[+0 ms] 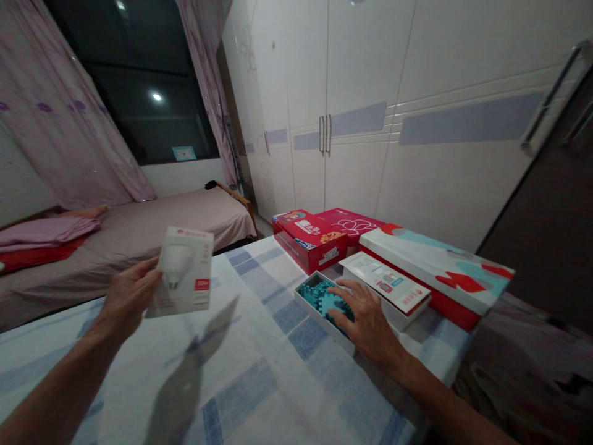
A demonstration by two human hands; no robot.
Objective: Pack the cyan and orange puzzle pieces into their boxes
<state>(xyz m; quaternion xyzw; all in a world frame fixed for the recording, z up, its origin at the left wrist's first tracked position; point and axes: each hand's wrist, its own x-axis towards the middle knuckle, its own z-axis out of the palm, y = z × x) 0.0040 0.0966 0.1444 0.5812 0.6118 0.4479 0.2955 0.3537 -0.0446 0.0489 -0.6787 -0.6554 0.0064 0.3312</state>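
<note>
My left hand (134, 290) holds a white light bulb box (185, 272) above the table, gripping its left edge. A bulb picture and a small red label show on the side facing me. Toward the right, my right hand (370, 318) reaches into an open white box (319, 318). Several dark teal toothed pieces (309, 289) lie inside. Its thumb and fingers are around a lighter teal toothed piece (330, 301); part of that piece is hidden under the hand.
Beside the open box stands a white printed box (386, 284). Behind are a red patterned box (308, 238), a darker red box (349, 222) and a long white-and-red box (435, 266). A checked cloth (241, 383) covers the table. A bed (185, 216) and wardrobe (356, 167) are beyond.
</note>
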